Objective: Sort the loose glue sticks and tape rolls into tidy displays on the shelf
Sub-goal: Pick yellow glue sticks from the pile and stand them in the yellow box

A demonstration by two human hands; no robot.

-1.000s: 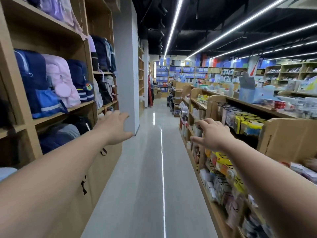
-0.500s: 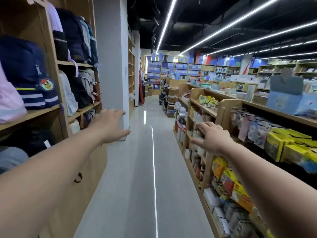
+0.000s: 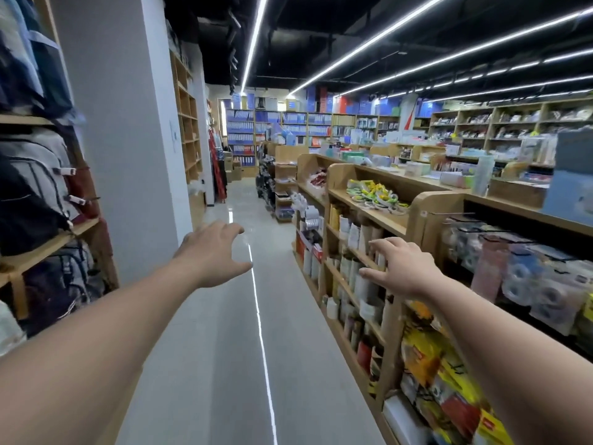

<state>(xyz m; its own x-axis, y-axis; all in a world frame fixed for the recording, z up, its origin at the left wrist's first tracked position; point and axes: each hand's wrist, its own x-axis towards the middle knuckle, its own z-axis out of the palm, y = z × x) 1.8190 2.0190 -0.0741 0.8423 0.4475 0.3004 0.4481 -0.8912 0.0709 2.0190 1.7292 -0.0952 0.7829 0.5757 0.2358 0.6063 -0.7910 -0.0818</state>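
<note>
Both arms stretch forward over a shop aisle. My left hand (image 3: 215,252) hangs over the floor with fingers spread and nothing in it. My right hand (image 3: 399,266) is open too, held close to the front of the wooden shelf unit (image 3: 420,210) on the right. A heap of loose tape rolls (image 3: 375,195), white, yellow and green, lies on that unit's upper shelf beyond my right hand. Bagged tape rolls (image 3: 526,277) hang on hooks further right. Upright tubes and bottles (image 3: 353,236) fill the shelves under the heap; I cannot tell if they are glue sticks.
Backpacks (image 3: 38,187) fill wooden shelves on the left, beside a white pillar (image 3: 128,123). The grey floor (image 3: 244,364) of the aisle runs ahead to blue binders (image 3: 240,130) at the back. Yellow packets (image 3: 436,370) crowd the low right shelves.
The view has travelled forward along the aisle. The backpack shelves slid off to the left, and the tape-roll shelf came closer. Both hands stay open and outstretched.
</note>
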